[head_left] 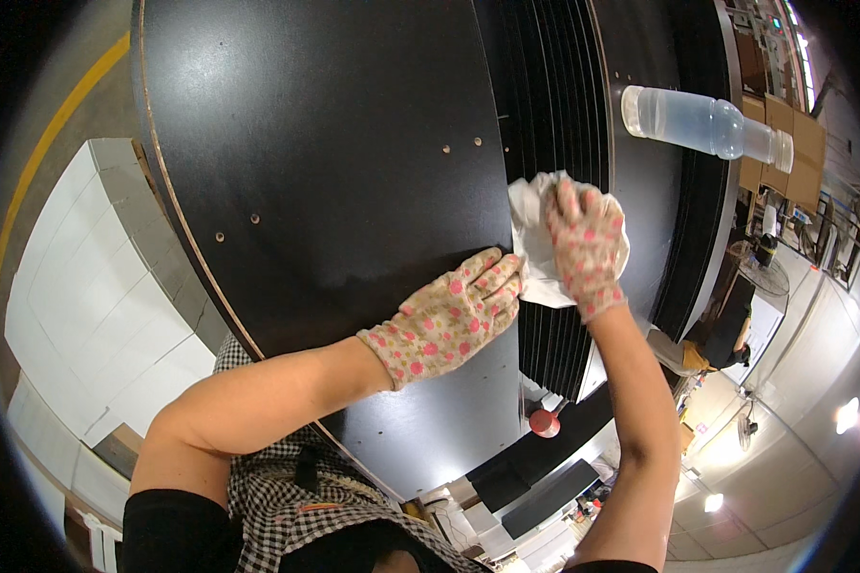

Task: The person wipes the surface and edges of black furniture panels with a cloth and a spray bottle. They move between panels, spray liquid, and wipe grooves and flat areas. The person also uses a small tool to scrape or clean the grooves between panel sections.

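Observation:
My right hand [588, 244], in a beige glove with a pink flower pattern, presses a crumpled white cloth [542, 258]. The cloth lies across the edges of several stacked black panels [556, 105]. A matching flowered glove covers my left hand [454, 315]. It lies on a large black board [334, 124] with its fingers stretched out toward the cloth, the fingertips at the board's right edge. Small drilled holes dot the board's surface. What lies beneath my right palm is hidden by the cloth.
A clear bottle [702, 124] with bluish liquid is at the upper right on a dark surface. White stacked panels or boxes [105, 296] stand at the left, near a yellow floor line [57, 115]. A small red round item [544, 423] sits below the panels. Cardboard [793, 143] and fans are farther right.

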The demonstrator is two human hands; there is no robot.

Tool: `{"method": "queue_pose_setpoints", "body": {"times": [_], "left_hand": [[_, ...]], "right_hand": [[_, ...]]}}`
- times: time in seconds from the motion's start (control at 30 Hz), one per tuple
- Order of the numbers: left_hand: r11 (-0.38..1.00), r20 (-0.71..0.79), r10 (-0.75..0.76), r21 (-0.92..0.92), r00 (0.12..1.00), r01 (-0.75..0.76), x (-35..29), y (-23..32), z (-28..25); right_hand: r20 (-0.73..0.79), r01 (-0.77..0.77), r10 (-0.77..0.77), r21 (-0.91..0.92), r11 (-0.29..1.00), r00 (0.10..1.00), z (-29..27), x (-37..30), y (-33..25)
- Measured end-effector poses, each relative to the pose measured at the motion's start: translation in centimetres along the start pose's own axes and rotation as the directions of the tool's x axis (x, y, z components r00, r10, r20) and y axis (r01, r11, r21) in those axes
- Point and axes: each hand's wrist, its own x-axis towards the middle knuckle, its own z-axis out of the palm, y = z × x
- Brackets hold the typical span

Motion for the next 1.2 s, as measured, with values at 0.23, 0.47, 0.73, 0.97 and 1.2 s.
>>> {"method": "queue_pose_setpoints", "body": {"times": [0.23, 0.47, 0.73, 0.97, 1.2], "left_hand": [[0.999, 0.0, -0.023, 0.03, 1.0, 0.023, -0.3, 0.2, -0.2], [1.0, -0.009, 0.009, 0.025, 1.0, -0.009, -0.4, 0.3, -0.3], [1.0, 0.002, -0.002, 0.022, 1.0, 0.002, -0.3, 0.4, -0.6], [0.999, -0.016, -0.033, 0.013, 0.999, 0.033, -0.8, 0.5, -0.5], [1.0, 0.035, -0.012, -0.002, 0.999, 0.012, -1.0, 0.6, -0.4]], "right_hand": [[0.236, 0.093, -0.128, 0.155, 0.984, 0.963, 2.4, -7.5, -1.4], [0.087, 0.011, -0.023, 0.135, 0.991, 0.996, 2.2, -3.9, -1.4], [0.012, -0.103, 0.103, 0.192, 0.976, 0.995, 1.9, -3.1, -2.3], [0.451, -0.372, 0.244, 0.221, 0.902, 0.859, 0.2, -2.5, -3.7], [0.219, -0.243, 0.192, 0.235, 0.941, 0.957, 2.4, -3.9, -3.8]]}}
